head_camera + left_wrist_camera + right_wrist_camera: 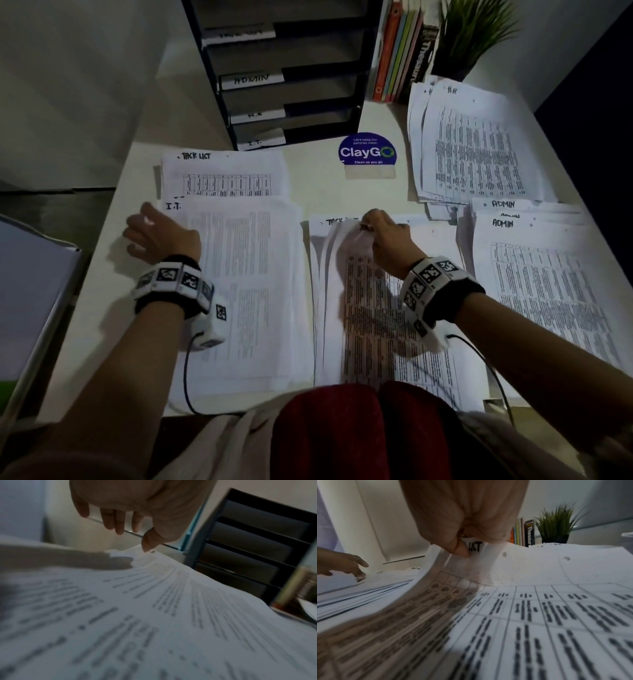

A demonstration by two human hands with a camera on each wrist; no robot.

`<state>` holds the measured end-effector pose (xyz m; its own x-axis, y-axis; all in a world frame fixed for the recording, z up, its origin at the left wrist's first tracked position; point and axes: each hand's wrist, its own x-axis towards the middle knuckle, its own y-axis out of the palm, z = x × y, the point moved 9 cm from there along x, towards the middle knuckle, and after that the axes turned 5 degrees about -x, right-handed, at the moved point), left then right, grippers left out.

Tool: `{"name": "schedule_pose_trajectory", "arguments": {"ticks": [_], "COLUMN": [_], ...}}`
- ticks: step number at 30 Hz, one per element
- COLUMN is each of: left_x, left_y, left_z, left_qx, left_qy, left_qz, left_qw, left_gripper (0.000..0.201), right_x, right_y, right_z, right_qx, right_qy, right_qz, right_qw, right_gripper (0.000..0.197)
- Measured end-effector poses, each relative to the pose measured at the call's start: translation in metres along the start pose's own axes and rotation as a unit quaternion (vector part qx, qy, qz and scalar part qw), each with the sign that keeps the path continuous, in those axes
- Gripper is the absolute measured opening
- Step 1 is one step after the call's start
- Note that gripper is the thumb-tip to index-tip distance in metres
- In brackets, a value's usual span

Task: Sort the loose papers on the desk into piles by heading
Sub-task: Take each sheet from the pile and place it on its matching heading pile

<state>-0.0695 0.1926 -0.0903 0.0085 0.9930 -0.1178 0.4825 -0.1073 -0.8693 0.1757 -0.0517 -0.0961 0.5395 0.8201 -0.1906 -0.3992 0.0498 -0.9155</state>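
Several headed piles lie on the white desk [318,192]: a "TASK LIST" pile [222,174] at the back left, an "I.T." pile [246,284] in front of it, an "H.R" pile [479,144] at the back right, and an "ADMIN" pile [537,281] at the right. In the middle lies a mixed stack [428,370]. My right hand [368,222] pinches the top edge of its top sheet [488,574], headed "TASK LIST", and curls it up off the stack. My left hand [144,226] hovers over the far left corner of the I.T. pile [154,615], fingers [118,520] relaxed, the thumb tip touching the paper.
A black letter tray [284,78] with labelled slots stands at the back of the desk. Books [400,51] and a potted plant [472,31] stand at the back right. A blue ClayGo sticker [367,152] lies mid-desk. A white box [30,291] sits off the desk's left edge.
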Motion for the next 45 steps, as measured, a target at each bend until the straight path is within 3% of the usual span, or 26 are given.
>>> {"name": "schedule_pose_trajectory", "arguments": {"ticks": [2, 6, 9, 12, 17, 19, 22, 25, 27, 29, 33, 37, 42, 45], "left_x": [-0.017, -0.074, -0.116, -0.136, -0.139, -0.138, -0.135, -0.149, -0.161, -0.167, -0.165, -0.150, -0.136, -0.135], "left_y": [0.006, 0.054, 0.094, 0.117, 0.117, 0.115, 0.108, 0.108, 0.110, 0.111, 0.108, 0.106, 0.120, 0.113], "left_z": [-0.034, -0.107, -0.136, -0.141, -0.139, -0.137, -0.134, -0.133, -0.129, -0.125, -0.127, -0.132, -0.107, -0.114], "left_qx": [0.003, -0.011, 0.014, 0.081, 0.057, 0.002, -0.099, -0.129, -0.140, -0.137, -0.156, -0.151, -0.092, -0.104], "left_qy": [0.098, 0.278, 0.341, 0.365, 0.369, 0.333, 0.274, 0.269, 0.248, 0.239, 0.234, 0.248, 0.191, 0.203], "left_qz": [0.007, 0.162, 0.281, 0.330, 0.313, 0.325, 0.336, 0.409, 0.466, 0.486, 0.483, 0.430, 0.398, 0.347], "left_qw": [0.995, 0.947, 0.897, 0.867, 0.873, 0.885, 0.896, 0.862, 0.838, 0.829, 0.829, 0.855, 0.892, 0.909], "left_gripper": [0.056, 0.037, 0.042, 0.046, 0.048, 0.048, 0.032, 0.023, 0.020, 0.018, 0.015, 0.009, 0.011, 0.009], "right_x": [0.004, 0.007, 0.009, 0.010, 0.007, 0.002, -0.011, -0.025, -0.031, -0.034, -0.032, -0.023, -0.021, -0.014], "right_y": [-0.005, -0.010, -0.011, -0.004, 0.000, -0.002, -0.003, -0.003, -0.007, -0.010, -0.010, -0.011, -0.014, -0.014], "right_z": [-0.005, -0.009, -0.012, -0.013, -0.008, -0.001, 0.006, 0.012, 0.013, 0.018, 0.028, 0.025, 0.016, 0.013], "right_qx": [0.025, 0.057, 0.071, 0.014, -0.043, -0.054, -0.083, -0.110, -0.138, -0.177, -0.156, -0.116, -0.127, -0.119], "right_qy": [0.015, 0.043, 0.048, 0.018, -0.018, -0.048, -0.101, -0.148, -0.171, -0.183, -0.224, -0.219, -0.168, -0.149], "right_qz": [-0.008, 0.007, 0.015, 0.038, 0.053, 0.044, 0.018, -0.012, -0.056, -0.071, -0.032, -0.035, -0.088, -0.092], "right_qw": [1.000, 0.997, 0.996, 0.999, 0.998, 0.996, 0.991, 0.983, 0.974, 0.964, 0.961, 0.968, 0.974, 0.977], "right_gripper": [0.042, 0.042, 0.041, 0.044, 0.036, 0.034, 0.023, 0.015, 0.022, 0.025, 0.021, 0.023, 0.008, 0.014]}}
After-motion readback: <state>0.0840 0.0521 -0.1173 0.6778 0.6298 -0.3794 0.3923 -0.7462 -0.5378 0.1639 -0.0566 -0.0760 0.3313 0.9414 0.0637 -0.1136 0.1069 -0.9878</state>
